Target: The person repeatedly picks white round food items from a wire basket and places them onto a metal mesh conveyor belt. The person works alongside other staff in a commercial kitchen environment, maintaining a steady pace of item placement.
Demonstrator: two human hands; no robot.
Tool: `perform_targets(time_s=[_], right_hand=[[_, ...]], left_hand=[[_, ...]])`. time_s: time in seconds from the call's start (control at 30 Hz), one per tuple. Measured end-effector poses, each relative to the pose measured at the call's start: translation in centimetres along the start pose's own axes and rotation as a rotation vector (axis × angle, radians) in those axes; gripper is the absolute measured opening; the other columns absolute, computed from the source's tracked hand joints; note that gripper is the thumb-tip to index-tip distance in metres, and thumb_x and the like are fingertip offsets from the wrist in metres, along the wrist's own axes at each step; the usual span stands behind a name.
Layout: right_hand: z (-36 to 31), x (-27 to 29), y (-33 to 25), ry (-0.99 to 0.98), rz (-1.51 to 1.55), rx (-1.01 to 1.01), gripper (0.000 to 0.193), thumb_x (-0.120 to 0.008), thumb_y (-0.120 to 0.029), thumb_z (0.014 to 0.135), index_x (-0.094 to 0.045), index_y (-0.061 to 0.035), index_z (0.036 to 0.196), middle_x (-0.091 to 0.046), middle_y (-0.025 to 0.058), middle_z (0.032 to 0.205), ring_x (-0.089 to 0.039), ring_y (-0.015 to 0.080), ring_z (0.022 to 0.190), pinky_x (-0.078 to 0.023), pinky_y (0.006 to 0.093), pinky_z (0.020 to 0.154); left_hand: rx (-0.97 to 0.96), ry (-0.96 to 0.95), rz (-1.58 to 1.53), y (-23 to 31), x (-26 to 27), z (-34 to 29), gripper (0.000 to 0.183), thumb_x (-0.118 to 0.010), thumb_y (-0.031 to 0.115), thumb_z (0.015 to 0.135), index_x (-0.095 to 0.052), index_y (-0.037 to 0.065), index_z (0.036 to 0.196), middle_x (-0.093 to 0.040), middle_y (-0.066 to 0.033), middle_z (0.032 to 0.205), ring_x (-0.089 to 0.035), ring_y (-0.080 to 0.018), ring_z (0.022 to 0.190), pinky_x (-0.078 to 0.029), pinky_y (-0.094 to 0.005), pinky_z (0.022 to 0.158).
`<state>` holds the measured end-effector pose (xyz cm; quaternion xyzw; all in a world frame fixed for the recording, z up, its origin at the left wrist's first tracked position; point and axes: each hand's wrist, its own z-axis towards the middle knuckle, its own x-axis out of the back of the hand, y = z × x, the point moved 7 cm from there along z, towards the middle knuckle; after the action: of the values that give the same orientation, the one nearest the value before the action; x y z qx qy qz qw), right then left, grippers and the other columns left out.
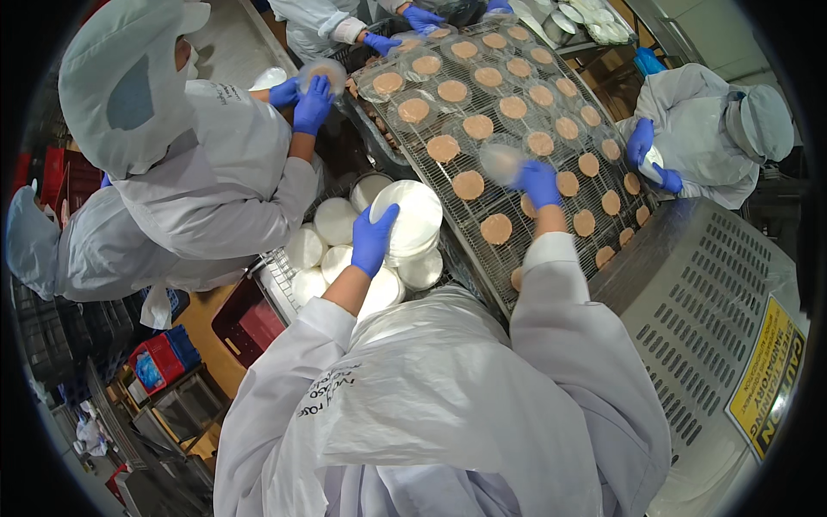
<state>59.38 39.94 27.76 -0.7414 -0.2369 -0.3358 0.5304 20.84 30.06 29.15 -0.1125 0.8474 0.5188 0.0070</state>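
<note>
My left hand [372,241] wears a blue glove and is closed round the edge of a stack of round white film discs [409,215]. Over a wire-mesh conveyor belt [482,207], my right hand [538,183], also blue-gloved, grips a single round film disc [500,164], which is translucent and smeared by motion. Rows of flat pinkish-brown patties [468,184] lie on the mesh. Clear round films cover many at the far end; those nearer me look bare. Under my left hand, more stacks of white discs [333,221] sit in a wire basket.
Left of the belt, a co-worker [207,164] holds a film-covered patty [322,77]. Another person [706,129] at the right holds white discs, and gloved hands [382,43] work at the far end. A slotted metal cover [706,302] stands near right; a dark red crate [248,319] lies left.
</note>
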Motion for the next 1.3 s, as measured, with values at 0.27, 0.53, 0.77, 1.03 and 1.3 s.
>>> perform_targets(time_s=[0.27, 0.53, 0.77, 1.03, 1.3], right_hand=[[0.4, 5.9, 9.2, 0.210, -0.621, -0.013, 0.030, -0.049, -0.015, 0.084, -0.061, -0.0079, 0.110, -0.062, 0.0202, 0.104, -0.062, 0.0370, 0.088, -0.050, 0.0435, 0.077], [-0.2, -5.0, -11.5, 0.261, -0.034, 0.396, 0.039, -0.056, -0.014, 0.077, -0.062, -0.0123, 0.115, -0.061, 0.0179, 0.113, -0.052, 0.0343, 0.112, -0.036, 0.0441, 0.100], [12.4, -6.9, -21.4, 0.294, -0.222, 0.420, 0.025, -0.051, -0.008, 0.081, -0.062, -0.0072, 0.103, -0.062, 0.0141, 0.107, -0.055, 0.0309, 0.107, -0.040, 0.0437, 0.093], [0.4, -11.1, -20.6, -0.329, 0.417, 0.463, 0.055, -0.074, -0.027, 0.072, -0.053, -0.0048, 0.118, -0.060, 0.0145, 0.109, -0.058, 0.0267, 0.101, -0.047, 0.0385, 0.081], [-5.6, -1.1, -12.4, -0.127, 0.645, 0.378, 0.026, -0.055, -0.013, 0.086, -0.062, 0.0011, 0.107, -0.066, 0.0158, 0.095, -0.062, 0.0217, 0.085, -0.047, 0.0319, 0.080]], left_hand=[[0.023, -0.052, -0.028, -0.5, -0.8, -2.1, 0.040, -0.067, 0.021, 0.083, -0.058, -0.007, 0.109, -0.064, -0.0122, 0.097, -0.062, -0.0177, 0.084, -0.050, -0.0293, 0.074], [-0.034, 0.007, 0.048, -0.1, 1.9, -1.2, 0.039, -0.065, 0.022, 0.084, -0.058, -0.006, 0.109, -0.064, -0.0115, 0.098, -0.061, -0.0174, 0.086, -0.049, -0.0293, 0.076], [0.030, 0.130, -0.025, 1.5, 5.3, -1.2, 0.040, -0.064, 0.022, 0.085, -0.056, -0.005, 0.114, -0.063, -0.0112, 0.103, -0.060, -0.0167, 0.092, -0.047, -0.0287, 0.081], [-0.056, 0.160, 0.010, 4.4, 2.7, 1.5, 0.042, -0.065, 0.022, 0.085, -0.056, -0.007, 0.114, -0.063, -0.0115, 0.103, -0.060, -0.0171, 0.091, -0.048, -0.0280, 0.080], [-0.037, -0.050, -0.019, 3.2, -8.3, -1.3, 0.035, -0.067, 0.016, 0.083, -0.059, -0.005, 0.110, -0.065, -0.0099, 0.097, -0.061, -0.0145, 0.083, -0.049, -0.0272, 0.076]])
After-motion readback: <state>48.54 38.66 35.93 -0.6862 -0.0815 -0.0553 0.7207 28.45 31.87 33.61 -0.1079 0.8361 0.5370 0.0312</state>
